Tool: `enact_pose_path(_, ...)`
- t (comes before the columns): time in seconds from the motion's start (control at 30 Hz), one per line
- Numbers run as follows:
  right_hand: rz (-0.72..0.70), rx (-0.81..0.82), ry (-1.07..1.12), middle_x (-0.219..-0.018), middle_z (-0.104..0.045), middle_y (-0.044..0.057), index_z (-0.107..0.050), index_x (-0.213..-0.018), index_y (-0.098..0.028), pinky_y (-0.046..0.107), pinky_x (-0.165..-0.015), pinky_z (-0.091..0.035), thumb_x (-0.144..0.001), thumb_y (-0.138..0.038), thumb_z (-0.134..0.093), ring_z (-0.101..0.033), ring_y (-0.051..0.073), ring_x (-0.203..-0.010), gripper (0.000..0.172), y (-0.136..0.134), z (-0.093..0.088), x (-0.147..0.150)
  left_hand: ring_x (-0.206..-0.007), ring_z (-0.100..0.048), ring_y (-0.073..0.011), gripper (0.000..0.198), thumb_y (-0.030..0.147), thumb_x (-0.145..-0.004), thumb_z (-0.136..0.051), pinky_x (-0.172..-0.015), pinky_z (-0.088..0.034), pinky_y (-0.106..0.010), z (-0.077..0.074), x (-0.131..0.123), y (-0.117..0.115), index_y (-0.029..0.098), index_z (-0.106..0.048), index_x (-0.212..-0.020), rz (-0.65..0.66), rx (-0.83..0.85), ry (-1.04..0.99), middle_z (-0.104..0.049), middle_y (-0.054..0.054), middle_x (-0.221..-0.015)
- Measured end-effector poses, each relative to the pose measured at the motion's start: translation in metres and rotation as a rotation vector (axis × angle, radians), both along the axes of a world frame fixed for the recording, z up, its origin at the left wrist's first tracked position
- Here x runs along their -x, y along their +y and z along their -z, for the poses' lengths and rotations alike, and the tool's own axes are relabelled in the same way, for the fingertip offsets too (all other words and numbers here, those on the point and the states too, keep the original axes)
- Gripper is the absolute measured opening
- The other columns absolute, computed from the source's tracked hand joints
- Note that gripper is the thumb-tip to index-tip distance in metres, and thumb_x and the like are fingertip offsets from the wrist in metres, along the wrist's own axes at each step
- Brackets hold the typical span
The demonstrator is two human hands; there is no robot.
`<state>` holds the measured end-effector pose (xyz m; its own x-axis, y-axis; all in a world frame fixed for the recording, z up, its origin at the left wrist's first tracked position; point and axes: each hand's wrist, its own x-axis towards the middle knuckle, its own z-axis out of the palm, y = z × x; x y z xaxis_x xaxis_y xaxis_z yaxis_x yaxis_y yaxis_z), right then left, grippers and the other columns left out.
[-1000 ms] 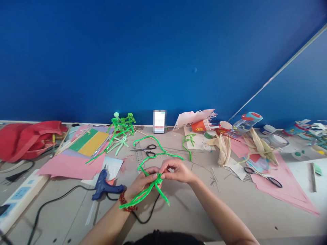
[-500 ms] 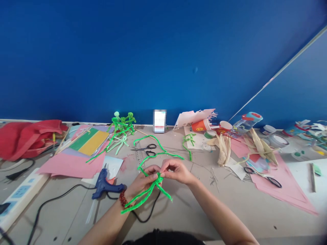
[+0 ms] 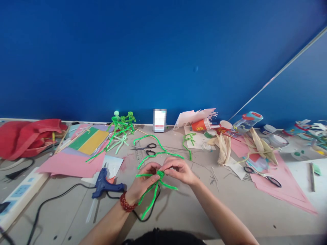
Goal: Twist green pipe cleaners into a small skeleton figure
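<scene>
A bright green pipe-cleaner figure [image 3: 160, 174] with a coiled top and several dangling limbs is between my two hands, above the table. My left hand [image 3: 146, 178], with a red beaded bracelet at the wrist, pinches it from the left. From the right, the thumb and fingertips of my right hand [image 3: 180, 170] are closed on its coiled top. Just beyond my hands lies a loose green pipe cleaner [image 3: 160, 154]. Black-handled scissors [image 3: 146, 147] rest behind it, over a clear ruler.
A blue glue gun [image 3: 104, 185] lies at left with its cord, near a white power strip [image 3: 19, 197]. Finished-looking green figures [image 3: 122, 122] stand at the back. A phone [image 3: 159, 120] leans on the wall. Right are paper cups [image 3: 200, 125], dried husks [image 3: 223, 149] and scissors [image 3: 263, 176].
The pipe-cleaner figure has turned in my hands, so its coiled top faces me and its limbs point more downward and right. My fingers have shifted slightly around it.
</scene>
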<state>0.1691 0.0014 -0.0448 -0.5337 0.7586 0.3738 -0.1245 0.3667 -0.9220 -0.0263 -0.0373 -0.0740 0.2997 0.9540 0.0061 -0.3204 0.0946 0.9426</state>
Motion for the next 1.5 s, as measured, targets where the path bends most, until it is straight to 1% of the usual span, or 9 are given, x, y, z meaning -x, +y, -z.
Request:
enact_pose_path(0.13,0.056,0.112,0.016,-0.082,-0.061,0.004,-0.069,-0.099,-0.018,0.026,-0.064,-0.048,-0.086,-0.037,-0.068,-0.057,0.015,-0.071,0.023,-0.011,-0.001,-0.001,-0.084,-0.059,-0.0176,0.023,0.029,-0.08,-0.072,-0.071,-0.048,-0.026,-0.005,0.0,-0.003,0.021,-0.066,-0.101,-0.033,-0.113,0.087,-0.062,-0.004,-0.095)
enact_pose_path(0.47,0.117,0.116,0.012,-0.084,-0.06,0.003,-0.066,-0.09,-0.019,0.026,-0.065,-0.048,-0.082,-0.033,-0.072,-0.057,0.014,-0.073,0.017,-0.022,-0.003,0.005,-0.085,-0.06,-0.0176,0.019,0.024,-0.085,-0.065,-0.072,-0.05,-0.027,-0.005,0.0,-0.001,0.021,-0.065,-0.104,-0.034,-0.371,0.115,-0.061,-0.005,-0.097)
enact_pose_path(0.67,0.134,0.169,0.027,-0.081,-0.06,0.002,-0.066,-0.086,-0.018,0.026,-0.064,-0.047,-0.082,-0.03,-0.071,-0.057,0.013,-0.071,0.013,-0.024,-0.006,0.007,-0.087,-0.06,-0.0183,0.017,0.021,-0.085,-0.066,-0.074,-0.05,-0.029,-0.002,0.001,0.0,0.02,-0.066,-0.102,-0.046,-0.45,0.147,-0.062,-0.006,-0.094)
enact_pose_path(0.87,0.073,0.257,0.072,-0.081,-0.057,0.001,-0.065,-0.09,-0.019,0.024,-0.06,-0.045,-0.083,-0.031,-0.071,-0.055,0.012,-0.068,0.015,-0.025,-0.003,0.006,-0.083,-0.06,-0.017,0.016,0.022,-0.085,-0.065,-0.07,-0.05,-0.026,-0.008,-0.001,-0.002,0.021,-0.067,-0.102,-0.044,-0.416,0.114,-0.062,-0.005,-0.093)
enact_pose_path(1.0,0.104,0.14,0.11,-0.087,-0.058,0.003,-0.066,-0.093,-0.02,0.025,-0.063,-0.046,-0.086,-0.026,-0.068,-0.056,0.014,-0.074,0.009,-0.026,-0.003,0.004,-0.078,-0.058,-0.0145,0.014,0.023,-0.086,-0.065,-0.062,-0.047,-0.022,-0.009,-0.001,-0.003,0.022,-0.067,-0.1,-0.04,-0.35,0.075,-0.061,-0.004,-0.091)
enact_pose_path(1.13,0.189,-0.109,-0.009,-0.082,-0.06,0.004,-0.068,-0.09,-0.02,0.029,-0.07,-0.047,-0.085,-0.015,-0.067,-0.057,0.015,-0.077,0.008,-0.029,-0.01,0.006,-0.081,-0.059,-0.0154,0.015,0.023,-0.086,-0.065,-0.066,-0.048,-0.023,-0.009,-0.002,-0.003,0.022,-0.067,-0.1,-0.041,-0.313,0.066,-0.061,-0.004,-0.093)
enact_pose_path(1.23,0.228,-0.213,-0.066,-0.08,-0.06,0.003,-0.068,-0.09,-0.02,0.029,-0.07,-0.048,-0.084,-0.013,-0.066,-0.057,0.015,-0.075,0.009,-0.03,-0.014,0.008,-0.083,-0.06,-0.0155,0.015,0.023,-0.086,-0.064,-0.067,-0.048,-0.023,-0.008,-0.002,-0.002,0.023,-0.066,-0.101,-0.048,-0.299,0.065,-0.061,-0.004,-0.095)
enact_pose_path(1.37,0.239,-0.242,-0.082,-0.08,-0.061,0.004,-0.068,-0.09,-0.02,0.029,-0.069,-0.048,-0.086,-0.013,-0.063,-0.058,0.015,-0.074,0.009,-0.032,-0.015,0.009,-0.082,-0.059,-0.0148,0.014,0.023,-0.086,-0.065,-0.066,-0.047,-0.022,-0.007,-0.002,-0.002,0.023,-0.067,-0.1,-0.057,-0.302,0.061,-0.061,-0.003,-0.093)
enact_pose_path(1.5,0.269,-0.191,-0.05,-0.079,-0.062,0.003,-0.067,-0.091,-0.02,0.028,-0.068,-0.047,-0.085,-0.015,-0.067,-0.057,0.015,-0.072,0.008,-0.034,-0.015,0.009,-0.081,-0.059,-0.0147,0.014,0.022,-0.086,-0.066,-0.065,-0.048,-0.022,-0.009,-0.003,-0.003,0.024,-0.067,-0.1,-0.049,-0.309,0.048,-0.061,-0.003,-0.092)
